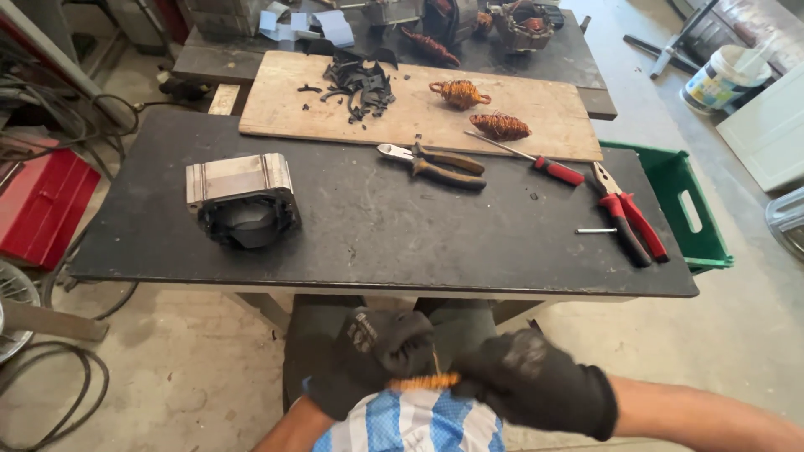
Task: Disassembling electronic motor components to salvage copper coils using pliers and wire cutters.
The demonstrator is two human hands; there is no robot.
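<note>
Both my hands wear black gloves and meet low in front of me, below the table's near edge. My left hand (377, 347) and my right hand (536, 381) grip the two ends of a small bundle of copper wire (423, 382) held over my lap. On the dark table (352, 243) lies a metal motor stator housing (241, 197) at the left. Two copper wire coils (459, 93) (500, 126) rest on a wooden board (285, 105) farther back.
Brown-handled cutters (435, 163), a red-handled screwdriver (536, 163), red-handled pliers (628, 213) and a small pin (595, 230) lie on the table. Black insulation scraps (360, 84) are on the board. A green crate (682, 209) stands right, a red toolbox (42, 201) left, cables on the floor.
</note>
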